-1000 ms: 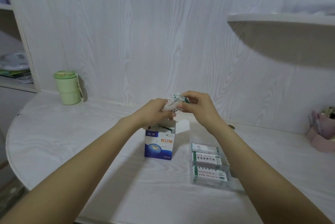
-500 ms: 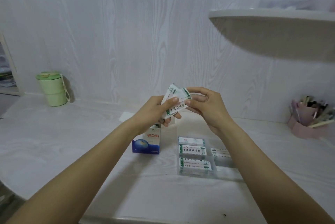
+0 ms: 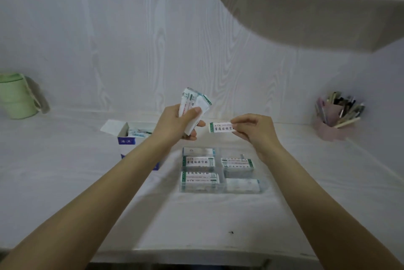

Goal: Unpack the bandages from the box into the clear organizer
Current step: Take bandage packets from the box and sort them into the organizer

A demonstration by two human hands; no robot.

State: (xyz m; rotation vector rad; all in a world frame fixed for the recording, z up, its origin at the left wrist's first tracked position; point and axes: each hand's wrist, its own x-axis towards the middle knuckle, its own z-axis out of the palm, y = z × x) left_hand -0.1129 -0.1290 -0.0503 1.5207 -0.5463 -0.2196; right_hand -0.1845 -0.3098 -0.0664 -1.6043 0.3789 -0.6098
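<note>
A: What are the hands doing?

B: The left hand (image 3: pixel 178 122), at the middle of the frame, has its fingers and thumb curled round a stack of bandages (image 3: pixel 193 108), held up above the desk (image 3: pixel 65 182). The right hand (image 3: pixel 254 131), just to its right, pinches a single bandage (image 3: pixel 222 127) by one end, level, in the air; the two hands are apart.

A: And the box?

B: The box (image 3: pixel 126 138) stands on the desk left of centre, partly behind the left forearm, flap open, with more bandages showing inside.

A: The organizer?

B: The clear organizer (image 3: pixel 220 171) lies on the desk below the hands. Bandages lie flat in its compartments: three down the left column, two in the right. I cannot tell how deep each pile goes.

A: Anything else?

B: A green cup (image 3: pixel 16 96) at the left edge, a pink pen holder (image 3: pixel 332 123) at the right, and a shelf (image 3: pixel 317 14) in the upper right.
</note>
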